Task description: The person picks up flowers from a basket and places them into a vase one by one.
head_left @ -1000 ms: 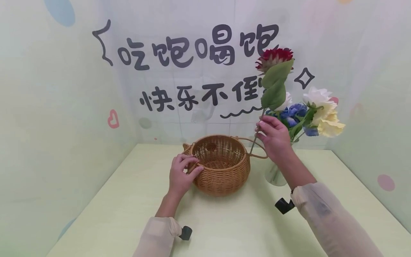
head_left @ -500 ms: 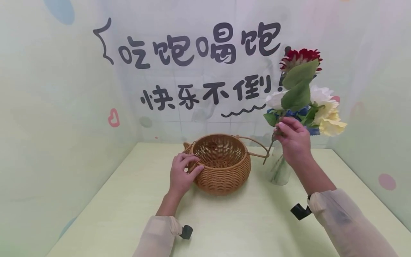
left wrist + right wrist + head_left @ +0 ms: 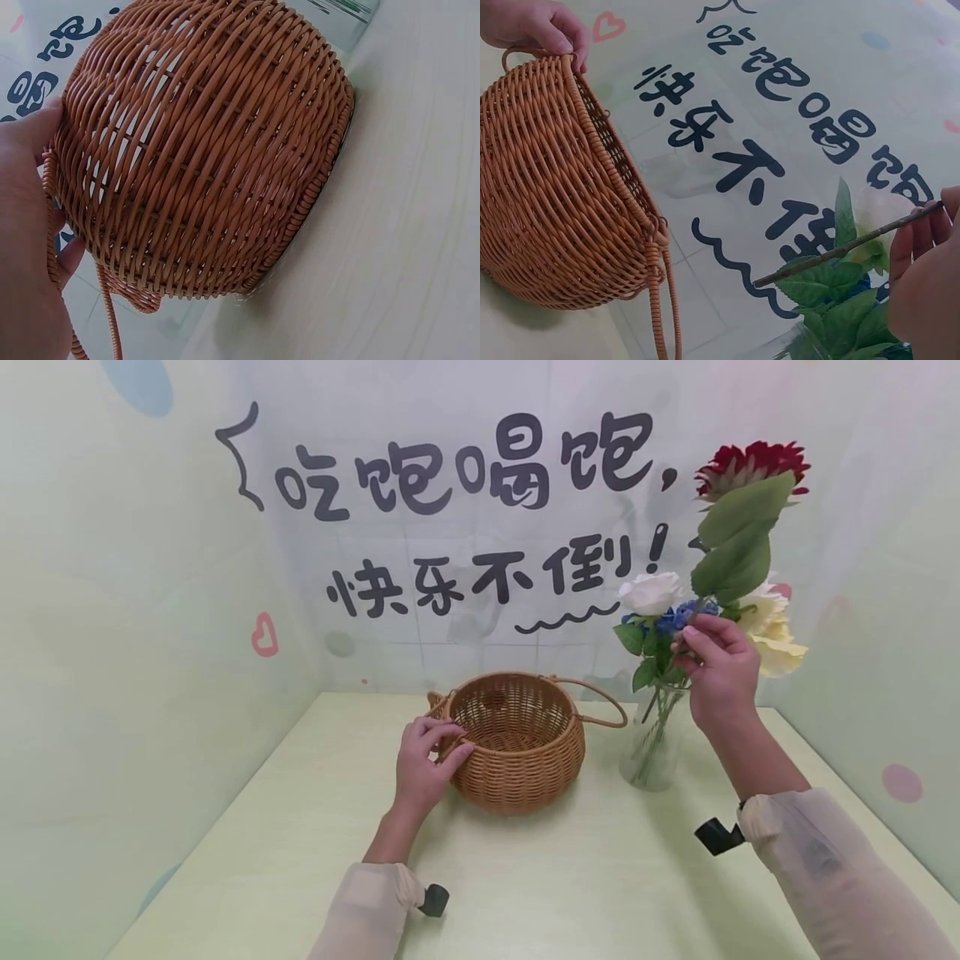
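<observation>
My left hand [image 3: 429, 764] pinches the rim of a brown wicker basket [image 3: 517, 781] between thumb and fingers; the basket's side fills much of the left wrist view. My right hand [image 3: 723, 672] pinches the stem [image 3: 847, 249] of a red flower [image 3: 753, 468] with two large green leaves [image 3: 738, 539]. Behind and below that hand stands a clear glass vase [image 3: 651, 760] holding a white flower [image 3: 651, 593], a blue flower [image 3: 686, 614] and a yellow flower [image 3: 780, 647]. In the right wrist view the stem's lower end shows above the vase mouth, in front of green leaves.
Both basket handles hang outward, the right handle [image 3: 611, 714] reaching toward the vase. All stands on a pale tabletop [image 3: 540, 893], enclosed by a printed back wall [image 3: 450, 402] and side walls.
My right hand has carried the red flower rightward from beside the basket's handle to over the vase, and slightly up in the last half second. The left hand and basket stay put.
</observation>
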Action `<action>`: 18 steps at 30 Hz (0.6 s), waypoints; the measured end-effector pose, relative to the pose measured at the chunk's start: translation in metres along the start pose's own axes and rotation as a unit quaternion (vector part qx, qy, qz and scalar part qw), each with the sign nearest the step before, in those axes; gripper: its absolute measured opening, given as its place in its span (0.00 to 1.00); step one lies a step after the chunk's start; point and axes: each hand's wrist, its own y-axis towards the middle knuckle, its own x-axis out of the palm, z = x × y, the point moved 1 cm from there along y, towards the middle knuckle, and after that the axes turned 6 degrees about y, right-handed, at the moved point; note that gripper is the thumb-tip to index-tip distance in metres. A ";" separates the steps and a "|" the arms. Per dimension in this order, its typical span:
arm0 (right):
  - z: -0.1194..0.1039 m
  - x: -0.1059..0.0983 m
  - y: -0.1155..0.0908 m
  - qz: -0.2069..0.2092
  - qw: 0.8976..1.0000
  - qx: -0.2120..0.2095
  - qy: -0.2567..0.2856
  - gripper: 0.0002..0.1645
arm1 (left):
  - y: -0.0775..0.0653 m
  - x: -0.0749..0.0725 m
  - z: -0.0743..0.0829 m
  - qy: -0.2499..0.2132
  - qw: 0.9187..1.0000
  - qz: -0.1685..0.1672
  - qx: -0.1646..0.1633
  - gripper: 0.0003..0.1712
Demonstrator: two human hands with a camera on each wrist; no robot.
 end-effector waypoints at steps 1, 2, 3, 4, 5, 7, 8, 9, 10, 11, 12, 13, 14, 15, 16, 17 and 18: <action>-0.001 0.001 0.002 0.004 1.000 -0.008 -0.001 0.07 | 0.000 0.000 0.000 0.001 1.000 0.000 0.000 0.11; -0.003 0.001 0.003 0.009 1.000 -0.014 0.000 0.07 | 0.000 0.000 0.000 0.001 1.000 -0.001 -0.001 0.11; -0.004 0.001 0.005 0.013 1.000 -0.019 0.004 0.07 | 0.001 0.000 0.000 0.001 1.000 -0.001 -0.001 0.11; -0.005 0.000 0.006 0.017 1.000 -0.021 0.010 0.07 | 0.001 0.000 0.000 0.002 1.000 -0.002 -0.001 0.11; -0.005 -0.001 0.008 0.023 0.999 -0.024 0.014 0.07 | 0.001 0.000 0.000 0.002 1.000 -0.002 0.000 0.11; -0.007 -0.003 0.010 0.031 0.999 -0.027 0.017 0.08 | 0.001 0.000 -0.001 0.004 1.000 -0.003 0.000 0.11; -0.007 -0.004 0.011 0.035 0.999 -0.027 0.017 0.07 | 0.001 0.000 -0.002 0.005 1.000 -0.004 0.002 0.11; -0.008 -0.005 0.012 0.040 0.999 -0.029 0.012 0.07 | 0.001 0.000 -0.002 0.005 1.000 -0.004 0.002 0.12; -0.009 -0.006 0.013 0.044 0.998 -0.033 0.006 0.07 | 0.001 0.000 -0.002 0.004 1.000 -0.006 0.003 0.12; -0.009 -0.007 0.014 0.050 0.998 -0.036 0.002 0.07 | 0.001 0.000 -0.003 0.004 1.000 -0.006 0.003 0.12; -0.010 -0.007 0.015 0.055 0.998 -0.040 -0.001 0.07 | 0.001 0.000 -0.003 0.005 1.000 -0.006 0.003 0.12; -0.011 -0.007 0.016 0.060 0.997 -0.043 -0.003 0.07 | 0.001 0.000 -0.003 0.005 1.000 -0.006 0.003 0.12; -0.012 -0.007 0.017 0.065 0.997 -0.047 -0.003 0.07 | 0.001 0.000 -0.003 0.005 1.000 -0.006 0.003 0.12; -0.013 -0.006 0.018 0.069 0.996 -0.052 0.000 0.08 | 0.001 0.000 -0.003 0.005 1.000 -0.005 0.002 0.12; -0.013 -0.006 0.019 0.073 0.996 -0.058 0.002 0.08 | 0.001 0.000 -0.002 0.006 1.000 -0.004 0.003 0.12; -0.014 -0.005 0.020 0.077 0.995 -0.064 0.002 0.08 | 0.001 0.000 -0.002 0.007 1.000 -0.003 0.004 0.12; -0.014 -0.005 0.021 0.079 0.994 -0.072 0.003 0.08 | 0.001 0.000 -0.002 0.007 1.000 -0.001 0.005 0.12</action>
